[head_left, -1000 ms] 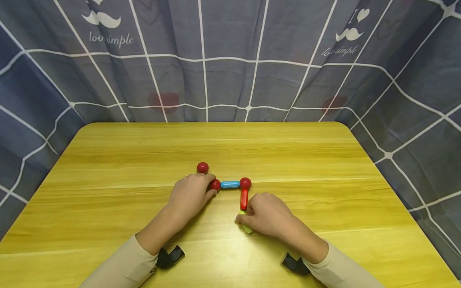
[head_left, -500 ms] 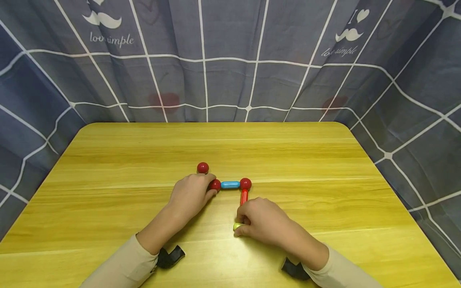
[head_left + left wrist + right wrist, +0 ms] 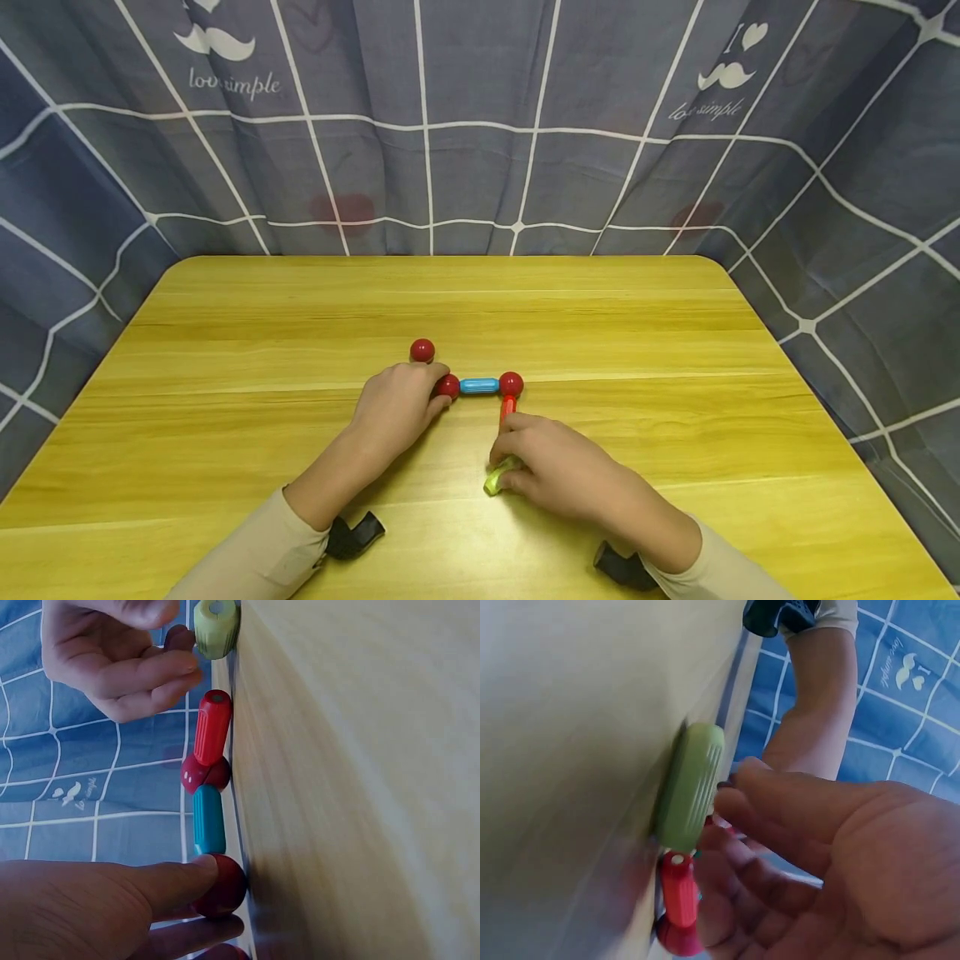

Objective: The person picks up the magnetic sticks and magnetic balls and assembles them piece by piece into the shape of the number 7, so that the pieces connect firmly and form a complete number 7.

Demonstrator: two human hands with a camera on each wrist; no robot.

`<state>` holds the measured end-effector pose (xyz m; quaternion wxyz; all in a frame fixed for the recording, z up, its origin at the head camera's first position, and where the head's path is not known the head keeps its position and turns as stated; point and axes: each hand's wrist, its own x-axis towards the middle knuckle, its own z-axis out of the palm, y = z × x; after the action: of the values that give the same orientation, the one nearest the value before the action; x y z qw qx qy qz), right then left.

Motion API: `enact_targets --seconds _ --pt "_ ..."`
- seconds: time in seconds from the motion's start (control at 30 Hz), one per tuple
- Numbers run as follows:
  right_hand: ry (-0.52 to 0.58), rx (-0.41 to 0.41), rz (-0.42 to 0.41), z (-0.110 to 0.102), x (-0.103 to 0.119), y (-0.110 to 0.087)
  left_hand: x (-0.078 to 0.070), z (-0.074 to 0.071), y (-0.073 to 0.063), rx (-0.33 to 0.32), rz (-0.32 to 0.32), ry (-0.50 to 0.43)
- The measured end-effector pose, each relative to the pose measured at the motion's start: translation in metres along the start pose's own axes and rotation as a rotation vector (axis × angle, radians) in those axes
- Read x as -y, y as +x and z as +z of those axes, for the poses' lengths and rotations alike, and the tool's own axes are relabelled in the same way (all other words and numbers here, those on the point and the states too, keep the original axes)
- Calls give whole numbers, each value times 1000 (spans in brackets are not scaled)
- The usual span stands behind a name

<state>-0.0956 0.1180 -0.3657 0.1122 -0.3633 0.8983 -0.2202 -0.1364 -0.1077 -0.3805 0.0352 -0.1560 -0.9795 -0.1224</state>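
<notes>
My left hand (image 3: 397, 404) pinches a red ball (image 3: 448, 386) between thumb and fingers; the left wrist view shows the thumb (image 3: 184, 881) on it. A blue ribbed rod (image 3: 479, 386) runs from that ball to a second red ball (image 3: 511, 384). From there a red ribbed rod (image 3: 212, 729) points toward the person, its near end hidden by my right hand (image 3: 558, 462) in the head view. Beside the right hand's loosely bent fingers a yellow-green ribbed rod (image 3: 691, 787) lies on the table, slanted, near the red rod's free end. No grip on it shows in the right wrist view.
A third red ball (image 3: 422, 350) sits just beyond the left hand; whether it joins anything is hidden. The wooden table (image 3: 225, 333) extends around the pieces. A grey-blue curtain (image 3: 472, 175) with white lines stands behind and at both sides.
The yellow-green rod has turned, its near end now pointing left toward the person. My right hand has shifted slightly toward the person. The left hand keeps its place on the red ball.
</notes>
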Motion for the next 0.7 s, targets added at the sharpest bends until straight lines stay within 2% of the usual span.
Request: enact_targets --seconds 0.1,0.23,0.3,0.4,0.57,0.7 --pt "-44 -73 49 0 -2 -4 0 0 0 4 -1 -3" --pt "-87 -143 173 4 -2 -9 0 0 0 4 -4 -4" --pt "-73 -141 240 8 -1 -12 0 0 -1 4 -4 -6" --pt "-65 -136 298 15 2 -15 0 -1 -1 3 -3 -10" --pt "-93 -144 332 21 4 -12 0 -1 -1 -3 -2 -9" --pt "-58 -126 364 21 4 -9 0 -1 0 0 -2 -7"
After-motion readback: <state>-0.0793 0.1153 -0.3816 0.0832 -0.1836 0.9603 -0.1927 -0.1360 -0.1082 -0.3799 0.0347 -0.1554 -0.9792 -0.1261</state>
